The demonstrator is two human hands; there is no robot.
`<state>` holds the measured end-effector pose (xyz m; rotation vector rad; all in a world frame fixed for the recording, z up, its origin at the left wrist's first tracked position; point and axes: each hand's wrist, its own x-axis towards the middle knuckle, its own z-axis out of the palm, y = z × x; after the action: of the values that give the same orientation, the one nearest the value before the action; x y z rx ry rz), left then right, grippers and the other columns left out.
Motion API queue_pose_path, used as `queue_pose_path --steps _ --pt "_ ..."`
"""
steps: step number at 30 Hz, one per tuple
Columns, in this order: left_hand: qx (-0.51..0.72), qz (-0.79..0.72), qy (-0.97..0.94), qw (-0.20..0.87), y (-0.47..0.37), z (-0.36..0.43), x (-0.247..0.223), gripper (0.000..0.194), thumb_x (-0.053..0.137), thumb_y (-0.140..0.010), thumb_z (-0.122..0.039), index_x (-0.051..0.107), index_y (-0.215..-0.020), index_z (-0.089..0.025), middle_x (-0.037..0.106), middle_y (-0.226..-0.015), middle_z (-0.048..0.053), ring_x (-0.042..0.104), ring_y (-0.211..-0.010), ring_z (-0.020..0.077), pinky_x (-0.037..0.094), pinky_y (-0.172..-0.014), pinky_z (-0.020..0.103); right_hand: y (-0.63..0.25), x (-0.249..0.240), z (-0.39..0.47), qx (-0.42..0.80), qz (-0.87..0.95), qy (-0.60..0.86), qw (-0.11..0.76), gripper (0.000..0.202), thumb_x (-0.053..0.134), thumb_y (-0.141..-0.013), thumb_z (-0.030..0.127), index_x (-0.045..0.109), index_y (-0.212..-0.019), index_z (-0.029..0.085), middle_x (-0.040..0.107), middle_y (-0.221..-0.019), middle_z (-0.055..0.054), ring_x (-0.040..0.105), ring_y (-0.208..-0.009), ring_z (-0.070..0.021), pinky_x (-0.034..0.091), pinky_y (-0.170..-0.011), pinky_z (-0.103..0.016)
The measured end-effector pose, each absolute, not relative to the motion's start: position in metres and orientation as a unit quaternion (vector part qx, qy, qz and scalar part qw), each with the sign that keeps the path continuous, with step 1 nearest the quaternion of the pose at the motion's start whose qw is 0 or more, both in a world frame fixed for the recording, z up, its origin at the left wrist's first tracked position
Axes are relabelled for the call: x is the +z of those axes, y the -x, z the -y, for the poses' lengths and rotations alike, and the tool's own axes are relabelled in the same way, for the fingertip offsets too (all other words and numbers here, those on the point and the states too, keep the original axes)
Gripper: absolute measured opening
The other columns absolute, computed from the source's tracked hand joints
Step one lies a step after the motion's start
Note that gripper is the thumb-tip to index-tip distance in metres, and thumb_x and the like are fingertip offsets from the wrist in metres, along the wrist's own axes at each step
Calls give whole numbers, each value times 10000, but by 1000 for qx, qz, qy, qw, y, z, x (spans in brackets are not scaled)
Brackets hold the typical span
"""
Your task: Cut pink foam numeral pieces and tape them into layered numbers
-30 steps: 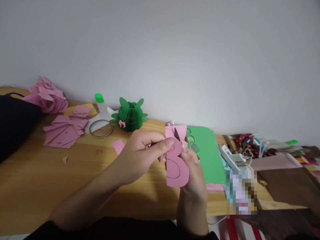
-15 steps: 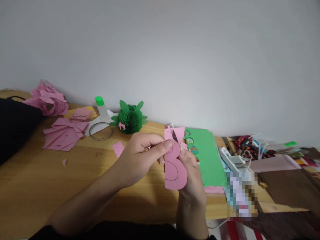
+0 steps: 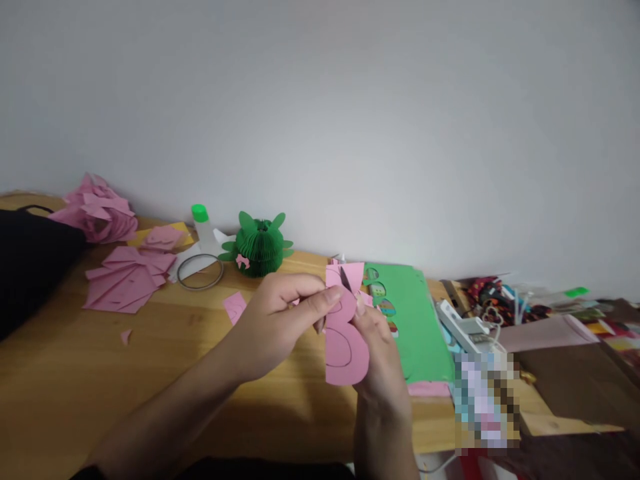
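Note:
A folded-looking strip of pink paper (image 3: 345,353) hangs upright between my hands, its right edge cut in rounded lobes. Curved pencil or pen lines are drawn on it. Near its top a dark wedge-shaped slit separates a corner flap; I cannot tell whether a blade lies in it. My left hand (image 3: 287,320) pinches the strip from the left, thumb in front, at the upper lobe. My right hand (image 3: 375,347) is closed at the right edge, thumb by the slit, with most fingers hidden behind the paper.
Behind stand a green honeycomb-paper cactus-like figure (image 3: 261,248), a glue stick (image 3: 201,227) and a metal ring (image 3: 200,272). Pink sheets (image 3: 127,280) lie at left. A green board (image 3: 417,327), a white power strip (image 3: 463,327) and clutter fill the right side.
The view has tilted slightly, so the table appears a little lower. Both hands keep their hold on the pink paper, with hardly any movement between them.

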<state>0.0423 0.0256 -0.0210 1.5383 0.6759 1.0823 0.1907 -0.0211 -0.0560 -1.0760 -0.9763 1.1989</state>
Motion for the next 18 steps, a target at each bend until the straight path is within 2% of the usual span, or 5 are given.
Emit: queue_pose_path --steps 3,8,13,18 --pt "449 -280 -654 541 -41 -26 -22 374 510 -896 -267 445 -538 -182 376 -509 -58 339 -491 84 300 -472 227 -189 -55 21 528 432 462 567 430 631 -870 568 601 -646 203 491 -578 23 378 -507 -115 345 -446 -241" --pt "461 -294 -656 520 -39 -27 -17 355 495 -877 -273 383 -549 -196 305 -528 -59 309 -503 94 278 -467 242 -189 -56 22 590 431 441 521 514 528 -919 604 437 -596 215 326 -483 77 210 -390 -69 164 -348 -214" --pt "495 -304 -672 459 -37 -27 -14 354 486 -903 -218 399 -561 -188 322 -548 -62 317 -506 86 300 -492 241 -190 -55 25 603 427 428 521 492 541 -921 587 443 -620 212 293 -482 96 189 -381 -54 159 -339 -186" --pt "492 -295 -694 435 -38 -25 -15 354 486 -907 -194 408 -562 -184 340 -553 -59 343 -520 85 301 -504 240 -190 -51 26 600 438 430 514 518 542 -915 606 486 -607 192 327 -484 89 166 -383 -42 135 -336 -178"
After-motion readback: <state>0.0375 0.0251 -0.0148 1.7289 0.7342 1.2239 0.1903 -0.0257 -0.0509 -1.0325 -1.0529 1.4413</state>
